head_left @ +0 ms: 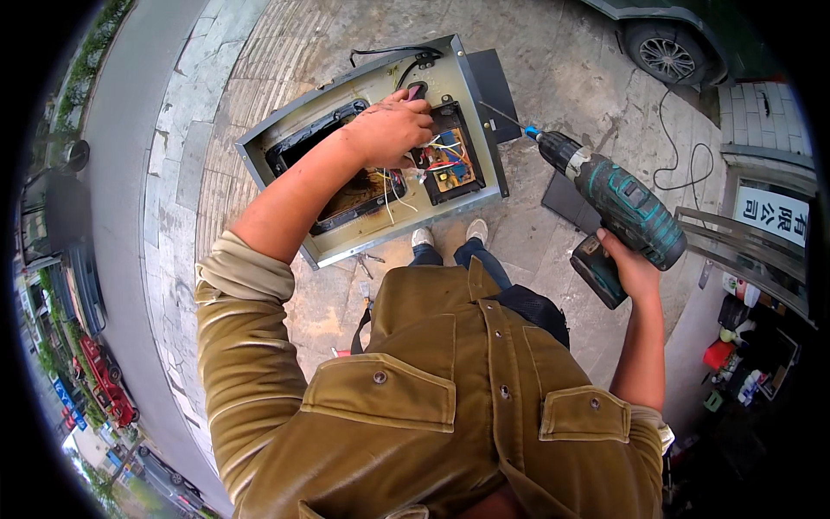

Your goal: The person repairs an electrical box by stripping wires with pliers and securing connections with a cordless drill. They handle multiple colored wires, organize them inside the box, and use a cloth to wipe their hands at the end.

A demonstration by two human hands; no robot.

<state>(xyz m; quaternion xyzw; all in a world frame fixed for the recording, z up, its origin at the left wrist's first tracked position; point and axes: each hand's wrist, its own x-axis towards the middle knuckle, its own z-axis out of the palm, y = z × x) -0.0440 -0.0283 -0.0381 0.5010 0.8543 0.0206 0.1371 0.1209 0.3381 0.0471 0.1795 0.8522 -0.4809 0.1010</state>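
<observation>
My right hand point(629, 270) grips a teal and black cordless drill point(635, 208) by its handle. A long thin bit point(504, 116) sticks out of its chuck, slanting up and left towards the right side of an open metal case point(322, 253). Over the case my left hand point(389, 130) is closed, with a small dark purplish piece point(418, 92) at its fingertips; what exactly it holds is hard to make out. Beside that hand lies a circuit board point(450, 164) in a black housing, with red, blue and white wires. Part of the case's inside is hidden under the hand.
A dark flat panel point(494, 91) leans by the case's right edge, and another dark panel point(566, 203) lies under the drill. Small tools point(367, 264) lie near my shoes point(476, 229). A car wheel point(666, 52) stands at the far right, near a black cable point(683, 186) on the paving.
</observation>
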